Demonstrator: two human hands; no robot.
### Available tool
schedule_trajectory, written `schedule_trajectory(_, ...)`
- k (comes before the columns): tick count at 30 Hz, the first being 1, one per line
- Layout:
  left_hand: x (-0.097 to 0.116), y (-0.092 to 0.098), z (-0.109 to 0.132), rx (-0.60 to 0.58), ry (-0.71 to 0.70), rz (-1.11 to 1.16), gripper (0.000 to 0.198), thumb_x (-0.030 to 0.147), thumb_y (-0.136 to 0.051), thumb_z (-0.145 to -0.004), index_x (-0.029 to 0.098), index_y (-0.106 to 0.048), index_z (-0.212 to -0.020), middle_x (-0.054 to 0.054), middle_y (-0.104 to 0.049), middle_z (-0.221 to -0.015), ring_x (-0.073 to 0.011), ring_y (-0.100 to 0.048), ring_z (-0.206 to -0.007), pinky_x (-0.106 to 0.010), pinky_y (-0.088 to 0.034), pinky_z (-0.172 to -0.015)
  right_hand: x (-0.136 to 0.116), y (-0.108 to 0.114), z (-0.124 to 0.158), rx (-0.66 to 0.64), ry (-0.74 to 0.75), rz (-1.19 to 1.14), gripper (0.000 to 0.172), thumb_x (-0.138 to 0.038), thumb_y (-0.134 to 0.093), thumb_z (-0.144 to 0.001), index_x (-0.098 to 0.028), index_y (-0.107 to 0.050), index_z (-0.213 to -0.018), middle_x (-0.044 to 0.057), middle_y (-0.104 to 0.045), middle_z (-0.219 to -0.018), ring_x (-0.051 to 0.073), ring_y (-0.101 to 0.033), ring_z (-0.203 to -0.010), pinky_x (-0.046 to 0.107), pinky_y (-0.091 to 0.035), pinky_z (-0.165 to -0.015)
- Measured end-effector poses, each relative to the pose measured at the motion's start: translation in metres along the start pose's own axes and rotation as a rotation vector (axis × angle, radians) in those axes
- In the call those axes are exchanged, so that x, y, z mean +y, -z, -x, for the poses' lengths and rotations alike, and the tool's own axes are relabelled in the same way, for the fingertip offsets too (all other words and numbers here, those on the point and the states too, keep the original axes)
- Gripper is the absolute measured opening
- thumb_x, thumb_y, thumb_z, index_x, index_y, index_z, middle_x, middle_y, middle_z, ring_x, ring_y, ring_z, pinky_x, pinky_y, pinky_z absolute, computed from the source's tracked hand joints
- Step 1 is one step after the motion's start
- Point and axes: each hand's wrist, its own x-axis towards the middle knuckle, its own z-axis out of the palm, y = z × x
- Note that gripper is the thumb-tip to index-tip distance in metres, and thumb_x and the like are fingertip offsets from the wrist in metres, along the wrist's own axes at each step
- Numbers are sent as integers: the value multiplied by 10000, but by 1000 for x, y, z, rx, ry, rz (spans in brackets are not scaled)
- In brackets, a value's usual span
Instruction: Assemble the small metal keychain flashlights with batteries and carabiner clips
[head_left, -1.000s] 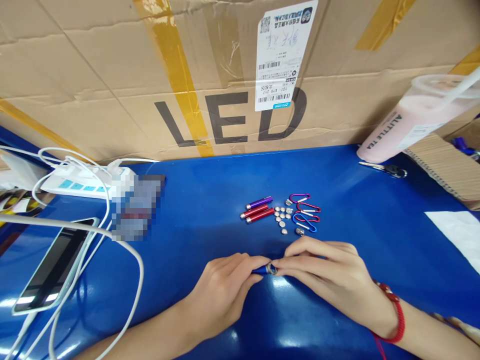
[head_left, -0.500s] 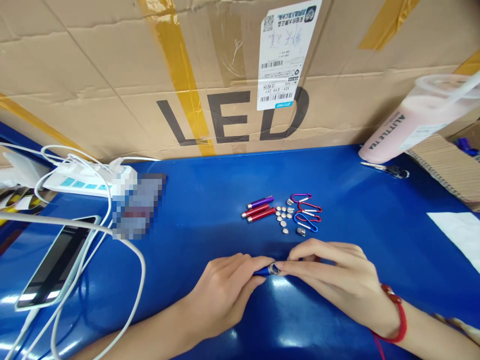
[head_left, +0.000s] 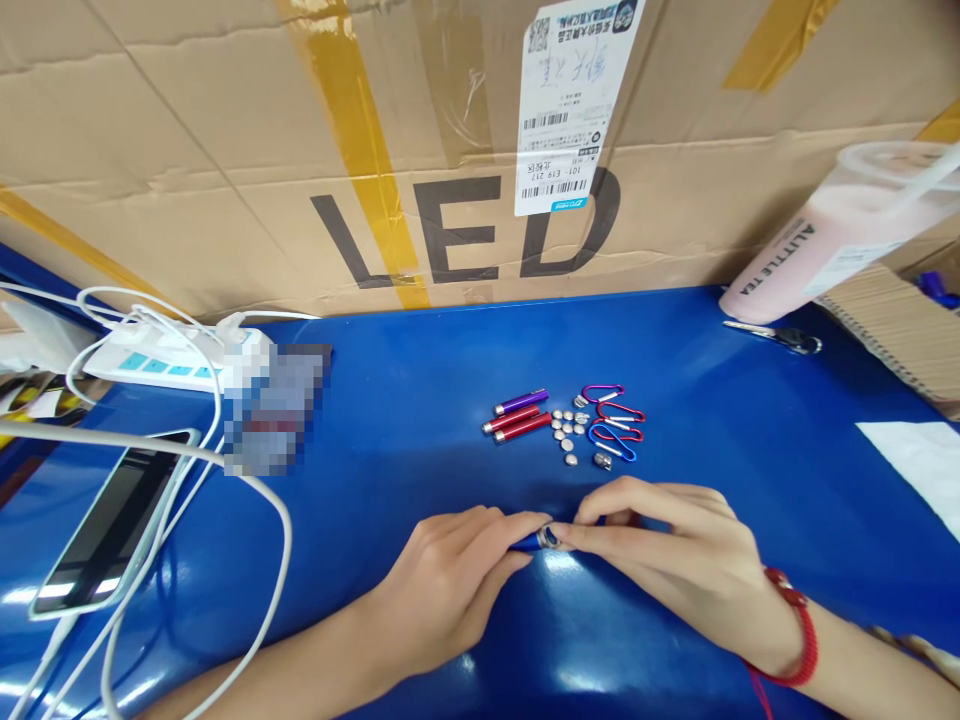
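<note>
My left hand (head_left: 457,575) is closed around a small blue metal flashlight (head_left: 528,542), most of it hidden by the fingers. My right hand (head_left: 675,550) pinches at the flashlight's silver end (head_left: 549,536), thumb and forefinger pressed together there. Whether a loose part is between those fingertips cannot be made out. Beyond the hands lie a purple flashlight tube (head_left: 521,403) and two red tubes (head_left: 523,428), side by side. To their right is a cluster of button cells (head_left: 568,445) and a silver end cap (head_left: 602,461). Several coloured carabiners (head_left: 615,440) rest beside the cells.
A large cardboard box (head_left: 255,130) walls off the back of the blue table (head_left: 405,380). At left are a power strip (head_left: 161,362), a phone (head_left: 112,525) and looping white cables (head_left: 285,540). A drink cup (head_left: 810,245), keys (head_left: 780,336) and white paper (head_left: 919,470) stand at right.
The view has shifted very slightly. Both hands keep their hold on the blue flashlight, with only a tiny movement of the right fingertips at its silver end.
</note>
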Motion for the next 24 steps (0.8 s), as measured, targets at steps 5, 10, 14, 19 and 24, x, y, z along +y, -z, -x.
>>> schedule_trajectory(5, -3, -2, -1, -7, -48, 58, 209, 135, -375, -888, 131, -474, -1073, -28, -587, -724, -101, -531, -613, -205, -431, -544, 1, 1, -3, -58, -15, -46, 195, -172, -480, -863, -227, -658, -804, -18, -612, -754, 27, -525, -547, 151, -402, -518)
schedule_trajectory(10, -5, -4, -1, -20, -45, 148, 140, 110, -395, -879, 141, -477, -988, -37, -596, -769, -98, -545, -674, -205, -451, -596, -1, -2, -6, -66, -66, -114, 208, -213, -504, -852, -223, -667, -723, -25, -612, -707, 29, -547, -552, 140, -425, -527)
schedule_trajectory(14, -3, -5, 0, 4, -44, 180, 93, 90, -410, -866, 145, -485, -870, -33, -588, -741, -92, -531, -645, -195, -430, -565, -4, -7, -5, -87, -242, -265, 168, -238, -576, -802, -208, -671, -666, -20, -602, -664, 39, -538, -532, 145, -428, -492)
schedule_trajectory(19, -2, -6, 1, 68, -82, 125, 119, 59, -419, -847, 142, -504, -846, -36, -587, -736, -83, -515, -610, -193, -417, -547, -6, -14, -2, -131, -447, -450, 163, -308, -649, -731, -179, -669, -632, -5, -580, -604, 55, -506, -495, 170, -394, -435)
schedule_trajectory(24, -4, -6, 3, 88, -119, 66, 221, 43, -424, -835, 148, -518, -1007, -36, -616, -801, -88, -549, -644, -196, -445, -569, -6, -14, -5, -156, -569, -532, 192, -334, -668, -705, -163, -661, -618, 0, -563, -587, 57, -498, -483, 170, -402, -434)
